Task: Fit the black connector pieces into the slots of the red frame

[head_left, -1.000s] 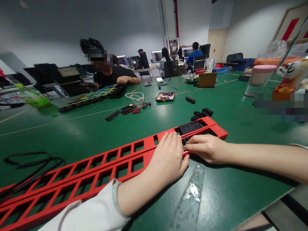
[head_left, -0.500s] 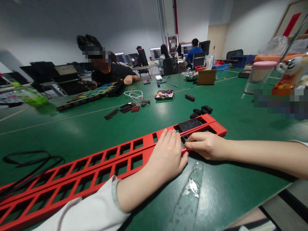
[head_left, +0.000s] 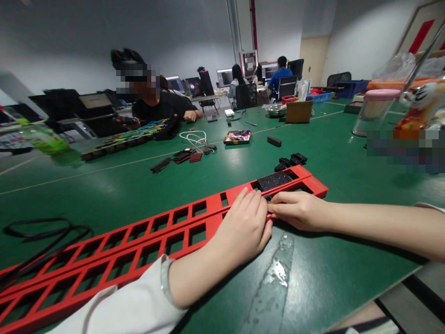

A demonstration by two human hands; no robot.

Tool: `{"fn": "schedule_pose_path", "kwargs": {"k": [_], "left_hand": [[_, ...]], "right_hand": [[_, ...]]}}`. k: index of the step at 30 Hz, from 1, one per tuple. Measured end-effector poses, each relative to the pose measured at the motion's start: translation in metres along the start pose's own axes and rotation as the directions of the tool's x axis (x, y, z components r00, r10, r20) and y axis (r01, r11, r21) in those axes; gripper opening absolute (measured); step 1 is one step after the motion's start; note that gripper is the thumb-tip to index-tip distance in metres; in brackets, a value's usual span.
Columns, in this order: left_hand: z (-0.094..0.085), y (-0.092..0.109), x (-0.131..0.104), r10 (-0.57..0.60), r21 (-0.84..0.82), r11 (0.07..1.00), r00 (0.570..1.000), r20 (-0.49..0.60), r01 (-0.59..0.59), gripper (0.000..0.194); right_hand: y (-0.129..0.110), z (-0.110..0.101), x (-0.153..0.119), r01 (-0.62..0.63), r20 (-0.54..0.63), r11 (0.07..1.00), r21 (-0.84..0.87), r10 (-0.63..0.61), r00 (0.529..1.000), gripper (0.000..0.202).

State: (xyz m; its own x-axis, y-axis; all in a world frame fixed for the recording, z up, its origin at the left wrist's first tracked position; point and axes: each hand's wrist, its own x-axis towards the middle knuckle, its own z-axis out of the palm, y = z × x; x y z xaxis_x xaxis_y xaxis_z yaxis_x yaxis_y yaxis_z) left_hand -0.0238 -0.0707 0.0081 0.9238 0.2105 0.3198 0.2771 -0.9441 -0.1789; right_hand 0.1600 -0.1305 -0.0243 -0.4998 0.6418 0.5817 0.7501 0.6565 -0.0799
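Observation:
Two long red slotted frames lie side by side: a far red frame (head_left: 212, 204) and a near red frame (head_left: 212, 223). My left hand (head_left: 239, 225) rests across the near frame, fingers over its top and thumb at the near edge, gripping it. Beside those fingers, my right hand (head_left: 299, 211) pinches a small black plastic block (head_left: 268, 198) at a slot in the near frame. Both hands hide most of that block. A row of black blocks (head_left: 274, 180) sits in the far frame, just beyond my hands.
Loose black pieces (head_left: 291, 161) lie behind the frames. Farther off are a shallow black tray (head_left: 237, 137), a white cable (head_left: 193, 139) and dark red pieces (head_left: 195, 157). A black cable (head_left: 45, 227) crosses the frames at left. A co-worker (head_left: 156, 104) sits opposite; a clear jar (head_left: 375, 113) stands right.
My left hand's fingers have shifted slightly right, closer to my right fingertips. The small black block is now more covered. Across the table, the co-worker's hand has moved slightly right.

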Motion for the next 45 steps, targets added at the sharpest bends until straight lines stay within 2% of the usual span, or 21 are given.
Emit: {"fn": "schedule_pose_path", "kwargs": {"k": [8, 16, 23, 27, 30, 33, 37, 41, 45], "left_hand": [[0.0, 0.002, 0.001, 0.015, -0.025, 1.0, 1.0, 0.001, -0.015, 0.037], [0.002, 0.005, 0.0, -0.012, 0.022, 1.0, 1.0, 0.012, 0.012, 0.038], [-0.01, 0.0, 0.004, -0.011, -0.101, 0.995, 0.999, 0.034, 0.014, 0.033], [-0.019, -0.015, 0.014, -0.07, -0.278, 0.956, 0.993, 0.098, 0.095, 0.028], [-0.02, -0.025, 0.024, -0.165, -0.31, 0.931, 0.98, 0.111, 0.192, 0.025], [-0.019, -0.028, 0.033, -0.189, -0.333, 0.914, 0.97, 0.154, 0.231, 0.02], [-0.02, -0.028, 0.039, -0.217, -0.437, 0.848, 0.949, 0.229, 0.3, 0.017], [-0.021, -0.029, 0.04, -0.275, -0.436, 0.817, 0.92, 0.278, 0.376, 0.015], [-0.018, -0.032, 0.041, -0.3, -0.428, 0.809, 0.909, 0.288, 0.403, 0.015]], "right_hand": [[-0.001, 0.001, 0.0, 0.023, -0.024, 0.999, -0.028, -0.024, 0.999, 0.02], [-0.002, 0.0, 0.0, 0.009, -0.014, 0.999, -0.034, -0.009, 1.0, 0.02], [-0.001, 0.001, -0.001, 0.01, -0.021, 0.999, -0.038, -0.01, 1.0, 0.021], [0.0, 0.001, -0.001, 0.018, -0.021, 0.999, -0.047, -0.019, 1.0, 0.02], [-0.001, 0.001, 0.0, 0.018, -0.022, 0.999, -0.049, -0.019, 1.0, 0.019], [-0.002, 0.0, 0.002, 0.012, -0.016, 0.999, -0.049, -0.013, 1.0, 0.019], [-0.002, 0.0, 0.003, 0.006, -0.008, 0.998, -0.069, -0.007, 1.0, 0.02], [-0.001, 0.0, 0.003, 0.012, 0.003, 0.997, -0.073, -0.012, 1.0, 0.021], [-0.001, 0.0, 0.003, 0.01, 0.008, 0.998, -0.066, -0.01, 1.0, 0.021]]}}
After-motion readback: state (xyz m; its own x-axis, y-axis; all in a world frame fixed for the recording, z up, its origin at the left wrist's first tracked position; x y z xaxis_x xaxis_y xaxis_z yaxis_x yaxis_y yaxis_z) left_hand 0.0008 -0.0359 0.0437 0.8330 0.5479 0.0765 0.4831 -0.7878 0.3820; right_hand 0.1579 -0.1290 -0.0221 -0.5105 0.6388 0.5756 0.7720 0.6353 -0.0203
